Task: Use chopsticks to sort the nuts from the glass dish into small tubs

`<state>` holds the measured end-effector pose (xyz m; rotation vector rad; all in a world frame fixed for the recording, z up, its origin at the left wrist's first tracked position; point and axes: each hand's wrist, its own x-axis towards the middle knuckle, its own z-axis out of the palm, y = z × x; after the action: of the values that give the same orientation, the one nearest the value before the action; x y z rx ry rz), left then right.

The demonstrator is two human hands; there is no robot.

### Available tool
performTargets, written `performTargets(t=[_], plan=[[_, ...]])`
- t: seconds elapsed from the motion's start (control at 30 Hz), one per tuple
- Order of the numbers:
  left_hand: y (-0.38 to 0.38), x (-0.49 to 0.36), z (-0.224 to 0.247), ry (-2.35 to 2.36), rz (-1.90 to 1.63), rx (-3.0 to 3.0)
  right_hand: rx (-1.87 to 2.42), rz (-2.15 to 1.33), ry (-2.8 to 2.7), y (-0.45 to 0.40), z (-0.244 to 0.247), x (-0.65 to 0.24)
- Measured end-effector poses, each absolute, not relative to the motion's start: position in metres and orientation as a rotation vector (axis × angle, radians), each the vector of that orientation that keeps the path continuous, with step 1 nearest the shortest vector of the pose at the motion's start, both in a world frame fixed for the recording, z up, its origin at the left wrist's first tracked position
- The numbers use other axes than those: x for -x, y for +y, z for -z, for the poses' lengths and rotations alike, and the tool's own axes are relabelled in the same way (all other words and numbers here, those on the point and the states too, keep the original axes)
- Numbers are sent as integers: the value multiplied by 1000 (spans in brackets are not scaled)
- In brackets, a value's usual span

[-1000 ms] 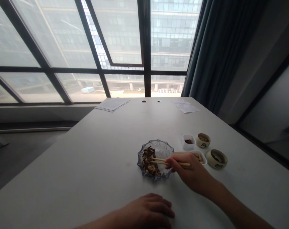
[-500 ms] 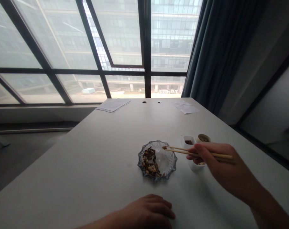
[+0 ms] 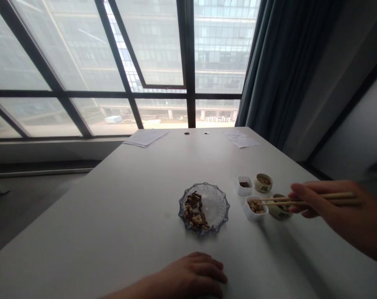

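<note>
My right hand (image 3: 334, 211) grips a pair of wooden chopsticks (image 3: 283, 202), their tips at the front white cup (image 3: 254, 216), which holds light brown pieces. I cannot tell whether anything is pinched between the tips. Behind it is another white cup (image 3: 244, 191) with dark bits inside. A cream cup (image 3: 263, 188) with a dark character on it contains brownish pieces; a second cream cup (image 3: 280, 213) lies partly hidden below the chopsticks. To the left sits a scalloped glass dish (image 3: 217, 209) with dark sticks and brown pieces along its left side. My left hand (image 3: 196, 272) rests on the table, fingers extended.
The white table (image 3: 138, 199) runs toward the windows. At its far end lie a stack of papers (image 3: 146, 138) on the left and loose sheets (image 3: 240, 139) on the right. A dark blue curtain (image 3: 275, 74) hangs beyond the right edge.
My right hand has moved right with the chopsticks, from over the glass dish to the front white cup. A small brown piece at the tips is no longer seen there. My left hand stays put.
</note>
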<state>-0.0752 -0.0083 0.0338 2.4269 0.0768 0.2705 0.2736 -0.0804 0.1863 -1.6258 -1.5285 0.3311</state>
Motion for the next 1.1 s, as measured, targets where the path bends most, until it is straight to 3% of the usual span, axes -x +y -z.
performTargets(t=[0.13, 0.33, 0.67, 1.1], plan=[[-8, 74, -30, 61, -284, -2450, 1811, -307, -1364, -80, -190, -269], [-6, 74, -29, 46, -299, -2467, 1745, -267, -1241, -75, -191, -250], [-7, 75, -27, 46, -322, -2462, 1525, -757, -1524, -47, -163, -202], [-7, 76, -21, 52, -337, -2438, 1411, -864, -2021, -36, -156, -176]])
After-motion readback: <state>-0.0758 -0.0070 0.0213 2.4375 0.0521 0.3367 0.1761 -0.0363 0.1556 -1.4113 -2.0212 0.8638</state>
